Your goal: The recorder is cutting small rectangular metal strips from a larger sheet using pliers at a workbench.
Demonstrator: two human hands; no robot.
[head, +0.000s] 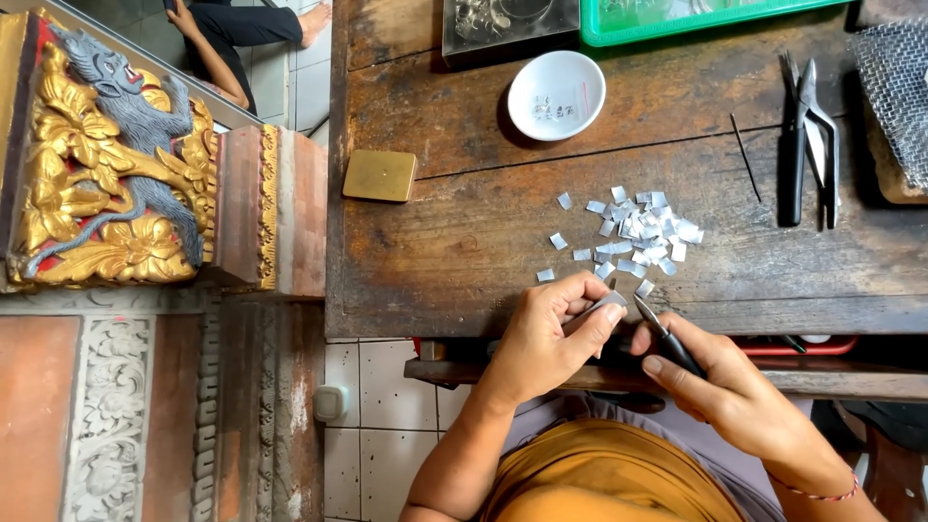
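Observation:
My left hand (546, 338) pinches a thin strip of silver sheet metal (597, 309) at the near edge of the wooden workbench (445, 251). My right hand (720, 382) grips dark-handled snips (662, 338), their tip right at the end of the strip. Just beyond the hands lies a loose pile of several small cut silver pieces (638, 234).
A white bowl (556, 94) with small silver bits sits at the back. A brass square block (380, 175) lies left. Pliers and shears (810, 135) and a thin needle (744, 155) lie right. A green tray (696, 19) and wire mesh (894, 97) line the back. Another person's legs (242, 39) show top left.

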